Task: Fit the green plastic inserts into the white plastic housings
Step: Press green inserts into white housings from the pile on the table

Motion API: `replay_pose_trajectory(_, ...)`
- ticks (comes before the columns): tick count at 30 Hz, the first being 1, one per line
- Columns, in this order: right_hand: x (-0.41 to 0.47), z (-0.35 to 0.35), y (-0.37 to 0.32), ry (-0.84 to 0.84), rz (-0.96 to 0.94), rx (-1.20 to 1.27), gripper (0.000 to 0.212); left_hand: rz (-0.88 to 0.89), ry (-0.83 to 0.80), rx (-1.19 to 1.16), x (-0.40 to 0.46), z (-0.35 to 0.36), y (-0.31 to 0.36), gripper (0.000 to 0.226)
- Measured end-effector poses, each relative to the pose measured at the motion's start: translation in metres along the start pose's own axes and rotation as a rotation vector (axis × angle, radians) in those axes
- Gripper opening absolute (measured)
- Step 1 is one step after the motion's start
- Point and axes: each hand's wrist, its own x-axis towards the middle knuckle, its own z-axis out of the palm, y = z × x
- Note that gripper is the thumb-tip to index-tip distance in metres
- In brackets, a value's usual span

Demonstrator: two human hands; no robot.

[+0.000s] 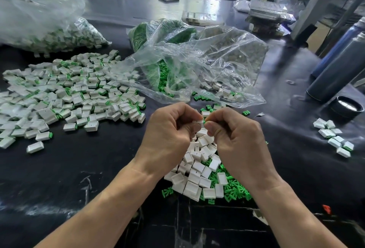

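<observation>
White housing [198,123] sits pinched in the left hand [169,131] above the loose pile of housings [197,168]; the right hand [235,135] pinches something small against it, probably a green insert, mostly hidden. Misaligned pressing could jam it or flick it into the finished heap [65,97].

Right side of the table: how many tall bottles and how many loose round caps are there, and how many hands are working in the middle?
Bottles: 2, one blue bottle and one grey bottle
Round cap: 1
Hands: 2, left hand and right hand, together pinching one white housing
Total: 5
</observation>
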Motion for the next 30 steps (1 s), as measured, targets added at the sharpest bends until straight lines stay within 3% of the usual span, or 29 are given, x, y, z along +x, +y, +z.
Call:
replay_pose_trajectory(13, -0.001, 0.004, 0.002, 0.001, 0.007, -0.017, 0.013, 0.019, -0.011, 0.1, 0.002, -0.001, 0.0, 0.03)
replay_pose_trajectory(22, 0.002, 0.003, 0.0, 0.044, 0.215, 0.503, 0.015, -0.066, 0.021, -0.206, 0.005, 0.003, -0.002, 0.012)
replay_pose_trajectory(27, 0.005, 0.003, -0.001, -0.069, 0.36, 0.625, 0.058, -0.082, -0.032, -0.261, 0.004, 0.004, -0.001, 0.009)
replay_pose_trajectory(30, 0.002, 0.012, -0.004, -0.135, 0.392, 0.626, 0.069, -0.102, -0.13, -0.336, 0.0, 0.007, 0.002, 0.003)
